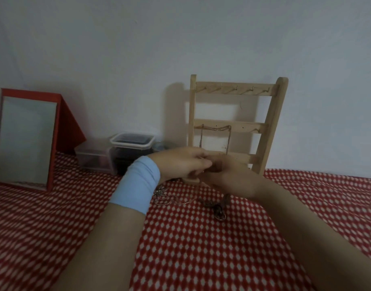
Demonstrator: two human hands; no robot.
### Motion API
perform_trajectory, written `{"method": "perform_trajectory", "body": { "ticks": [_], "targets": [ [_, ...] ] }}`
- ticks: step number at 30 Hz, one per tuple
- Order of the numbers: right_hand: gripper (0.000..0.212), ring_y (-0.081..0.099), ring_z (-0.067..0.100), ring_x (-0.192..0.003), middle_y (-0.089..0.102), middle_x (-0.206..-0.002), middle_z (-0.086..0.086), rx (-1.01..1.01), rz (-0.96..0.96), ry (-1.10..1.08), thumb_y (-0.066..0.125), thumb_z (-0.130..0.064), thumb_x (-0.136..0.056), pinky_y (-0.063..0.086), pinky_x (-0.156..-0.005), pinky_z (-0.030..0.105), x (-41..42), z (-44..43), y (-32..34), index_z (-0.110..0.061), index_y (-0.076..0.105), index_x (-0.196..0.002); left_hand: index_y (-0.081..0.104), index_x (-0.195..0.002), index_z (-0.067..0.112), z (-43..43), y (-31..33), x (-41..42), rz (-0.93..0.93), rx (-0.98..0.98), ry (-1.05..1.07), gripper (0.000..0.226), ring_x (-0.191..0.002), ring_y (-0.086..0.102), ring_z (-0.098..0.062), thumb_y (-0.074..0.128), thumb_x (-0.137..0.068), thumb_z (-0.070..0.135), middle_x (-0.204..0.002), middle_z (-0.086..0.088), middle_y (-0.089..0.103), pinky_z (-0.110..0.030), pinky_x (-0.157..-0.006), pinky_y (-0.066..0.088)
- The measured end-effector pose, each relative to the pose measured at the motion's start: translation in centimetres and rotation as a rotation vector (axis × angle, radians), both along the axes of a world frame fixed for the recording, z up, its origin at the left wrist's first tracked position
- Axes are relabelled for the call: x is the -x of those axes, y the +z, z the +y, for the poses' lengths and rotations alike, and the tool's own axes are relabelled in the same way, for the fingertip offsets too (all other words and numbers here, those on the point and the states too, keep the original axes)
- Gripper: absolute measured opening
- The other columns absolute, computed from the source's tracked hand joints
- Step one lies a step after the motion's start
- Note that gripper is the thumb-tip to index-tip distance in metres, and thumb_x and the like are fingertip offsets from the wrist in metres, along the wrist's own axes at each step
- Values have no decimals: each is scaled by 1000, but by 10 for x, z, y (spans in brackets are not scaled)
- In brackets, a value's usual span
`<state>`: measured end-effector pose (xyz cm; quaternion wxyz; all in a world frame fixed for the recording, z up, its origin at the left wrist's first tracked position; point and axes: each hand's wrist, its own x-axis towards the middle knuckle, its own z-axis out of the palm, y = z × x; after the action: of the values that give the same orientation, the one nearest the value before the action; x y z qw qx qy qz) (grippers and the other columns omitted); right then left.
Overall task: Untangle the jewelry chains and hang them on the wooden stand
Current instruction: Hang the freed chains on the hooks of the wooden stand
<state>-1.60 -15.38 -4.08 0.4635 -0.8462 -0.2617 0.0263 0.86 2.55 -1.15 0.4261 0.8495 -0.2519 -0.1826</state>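
Seemingly two hands (pixel 180 164) (pixel 230 181) pinch one chain (pixel 225 201); another chain (pixel 216 129) drapes one stand (pixel 233 89).

Wooden stand (pixel 233 89): pale, ladder-shaped, three hooked rungs, upright with a slight backward lean at the wall. Thin chain (pixel 216 128) draped on the middle rung, ends hanging. At the stand's 6 o'clock, dark ringed chain (pixel 220 214) lies heaped; silver flower chain (pixel 162 193) at its 9 o'clock.
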Motion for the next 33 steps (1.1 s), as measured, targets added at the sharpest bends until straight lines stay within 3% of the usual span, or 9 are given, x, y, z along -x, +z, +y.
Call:
{"method": "perform_trajectory", "body": {
  "ticks": [3, 8, 10, 12, 17, 21, 24, 28, 33],
  "targets": [
    [13, 58, -1, -53, 66, -62, -14, -126, 64, -25, 58, 0, -99, 44, -51, 12, -2, -2, -1, -6, 64, -109, 60, -121, 21, -7, -4, -1, 63, -66, 72, 37, -68, 60, -14, 43, -101, 46, -94, -5, 68, -32, -78, 56],
    [5, 56, 13, -55, 68, -69, 1, -50, 151, -47, 68, -17, -97, 47, -52, 22, -9, -7, -6, -13, 66, -100, 74, -102, 25, 6, 8, -2, -168, -419, 127, 46, -65, 57, -10, 48, -92, 62, -87, 5, 69, -24, -66, 44],
    [14, 62, 12, -61, 74, -75, 6, 43, 184, -53, 66, -22, -98, 50, -56, 19, -10, -9, -9, -9, 72, -99, 74, -94, 27, 13, 9, -4, -176, -357, 132, 32, -67, 57, -10, 52, -95, 49, -88, 16, 68, -22, -66, 47],
    [22, 66, 7, -67, 78, -84, 6, 148, 210, -38, 62, -25, -101, 51, -63, 20, -11, -11, -10, -8, 76, -99, 72, -85, 26, 18, 9, -6, -146, -166, 187, 27, -63, 53, -10, 53, -98, 38, -64, 22, 63, -27, -69, 52],
    [35, 61, 11, -68, 65, -72, -4, 184, 202, -63, 49, -37, -106, 56, -78, 37, -13, -18, -15, -11, 71, -102, 67, -76, 12, 38, 8, -18, -136, 119, 402, 28, -56, 49, -12, 54, -98, 25, -52, 10, 56, -35, -73, 54],
    [20, 53, 13, -63, 57, -68, -5, 48, 263, -96, 48, -24, -107, 51, -72, 38, -18, -18, -17, -11, 61, -114, 66, -81, 8, 50, 6, -22, -3, -195, 391, 23, -64, 60, -18, 53, -97, 19, -71, -5, 62, -29, -68, 52],
    [19, 55, 13, -64, 61, -71, -5, 57, 257, -81, 47, -23, -107, 49, -64, 31, -16, -17, -15, -14, 63, -112, 71, -109, 11, 49, 9, -19, -106, -575, 195, 23, -100, 67, -20, 55, -97, 25, -107, -5, 71, -30, -92, 48],
    [18, 61, 10, -67, 71, -85, 1, 74, 180, -24, 50, -23, -107, 48, -60, 19, -10, -12, -8, -20, 65, -115, 59, -126, 33, 19, 6, -9, -153, -260, 98, 28, -116, 57, -10, 55, -98, 34, -119, 12, 61, -29, -102, 43],
    [11, 75, 16, -81, 78, -89, 10, -74, 139, -59, 63, -15, -100, 57, -74, 22, -11, -11, -10, -10, 60, -110, 61, -113, 21, -4, -30, -17, 213, 176, -14, 18, -82, 67, -23, 54, -99, 30, -90, -8, 71, -40, -82, 56]
  ]
}}
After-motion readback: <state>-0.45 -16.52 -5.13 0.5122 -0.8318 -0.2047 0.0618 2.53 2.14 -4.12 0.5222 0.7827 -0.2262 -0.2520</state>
